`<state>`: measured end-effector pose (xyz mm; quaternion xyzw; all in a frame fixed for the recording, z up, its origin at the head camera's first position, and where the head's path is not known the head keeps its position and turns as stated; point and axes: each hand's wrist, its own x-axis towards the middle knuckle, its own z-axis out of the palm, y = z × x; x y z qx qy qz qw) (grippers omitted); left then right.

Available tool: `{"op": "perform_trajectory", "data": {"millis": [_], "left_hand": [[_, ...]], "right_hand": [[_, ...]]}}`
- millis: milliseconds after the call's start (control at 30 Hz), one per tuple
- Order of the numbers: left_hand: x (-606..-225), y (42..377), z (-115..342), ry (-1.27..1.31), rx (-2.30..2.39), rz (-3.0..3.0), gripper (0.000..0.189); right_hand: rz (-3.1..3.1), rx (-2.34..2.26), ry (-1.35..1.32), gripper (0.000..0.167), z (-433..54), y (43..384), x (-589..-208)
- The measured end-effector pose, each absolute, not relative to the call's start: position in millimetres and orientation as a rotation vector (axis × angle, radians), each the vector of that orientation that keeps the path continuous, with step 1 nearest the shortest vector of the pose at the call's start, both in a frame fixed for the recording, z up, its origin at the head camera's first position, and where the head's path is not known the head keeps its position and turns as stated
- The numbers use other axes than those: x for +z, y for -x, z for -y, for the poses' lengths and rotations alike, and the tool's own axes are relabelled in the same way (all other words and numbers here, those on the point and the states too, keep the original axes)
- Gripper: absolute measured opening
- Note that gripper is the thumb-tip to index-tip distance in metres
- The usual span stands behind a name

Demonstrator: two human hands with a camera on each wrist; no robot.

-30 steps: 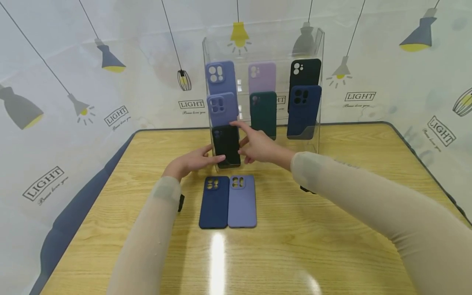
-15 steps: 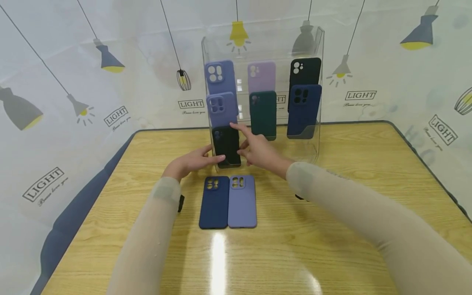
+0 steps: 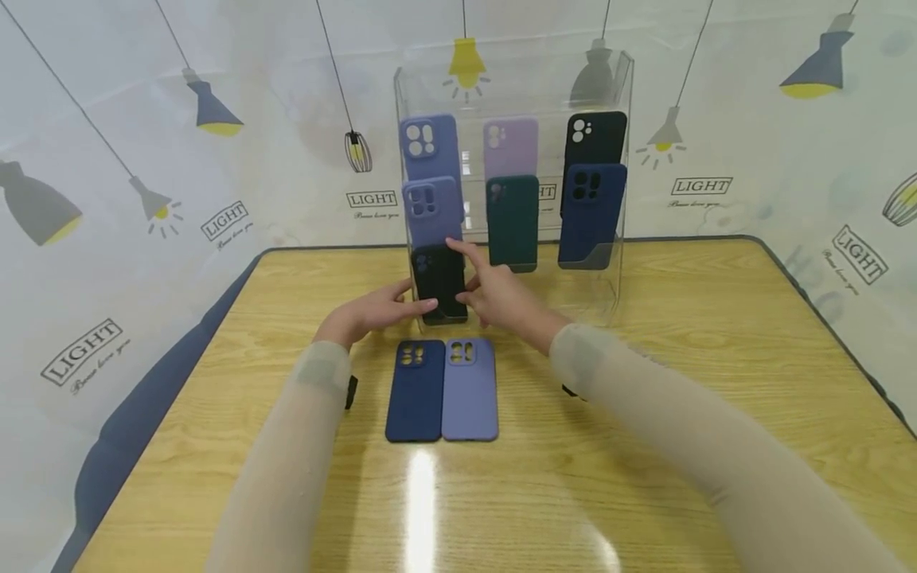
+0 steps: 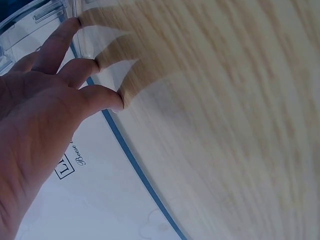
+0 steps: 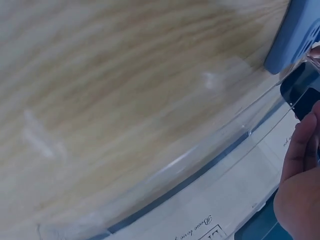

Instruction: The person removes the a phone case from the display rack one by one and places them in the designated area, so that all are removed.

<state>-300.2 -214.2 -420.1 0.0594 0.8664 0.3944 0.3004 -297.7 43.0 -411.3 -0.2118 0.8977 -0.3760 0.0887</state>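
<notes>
Head view: bright, largely sharp; stretched toward sides.
Surface (image 3: 215, 358): white glare streak at lower centre, smaller one lower right; soft shadow beside left sleeve (image 3: 279, 469).
Left wrist view: dim, bluish; wood grain soft.
Right wrist view: dim; grain blurred.

Wall (image 3: 308, 183): white sheet, faintly creased, running behind the bench (image 3: 530, 509) and along both sides.
Printed lamps (image 3: 467, 60): hanging on thin dark lines; gray, dark blue and yellow shades, wire cages among them.
Lettering (image 3: 371, 199): "LIGHT" in boxes, small script beneath.
Dark blue border (image 3: 122, 442): tracing the far edge, rounded at the corners, widening to a wavy band at left.
Bench top: yellowish wood grain.
Light: bright white streak (image 3: 421, 509) toward the front, smaller glare (image 3: 607, 549) to the right.
</notes>
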Motion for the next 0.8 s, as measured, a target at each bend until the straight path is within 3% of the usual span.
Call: {"op": "perform_trajectory", "data": {"millis": [800], "left_hand": [[-421.4,300.4,214.7,-0.158,1.036,-2.318,0.116]], "right_hand": [[-2.896,-1.156,0.821,0.09,-39.8,287.7,-429.1]]}}
